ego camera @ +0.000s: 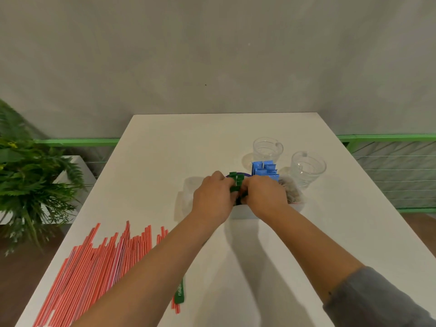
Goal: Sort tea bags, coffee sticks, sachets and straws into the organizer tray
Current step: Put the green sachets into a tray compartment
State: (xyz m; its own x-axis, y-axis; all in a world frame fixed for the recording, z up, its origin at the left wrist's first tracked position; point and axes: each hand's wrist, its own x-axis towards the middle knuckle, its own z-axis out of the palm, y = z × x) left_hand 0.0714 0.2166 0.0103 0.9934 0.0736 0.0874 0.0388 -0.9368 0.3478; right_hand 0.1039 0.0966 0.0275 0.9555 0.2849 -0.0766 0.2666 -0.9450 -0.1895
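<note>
A clear and white organizer tray (243,212) stands mid-table, mostly hidden behind my hands. A bunch of green coffee sticks (236,182) stands upright in it, gripped from both sides by my left hand (213,193) and my right hand (264,193). Blue sachets (264,169) stand upright just right of the green sticks. Pale tea bags (292,193) fill the compartment at the tray's right end. Many red-and-white striped straws (99,267) lie loose on the table's near left. One green stick (179,291) lies on the table beside my left forearm.
Two clear glass mugs (267,148) (306,168) stand behind and right of the tray. The white table (295,256) ends at a grey wall. A green fern (28,175) stands off the left edge, and a green railing (387,138) runs at the right.
</note>
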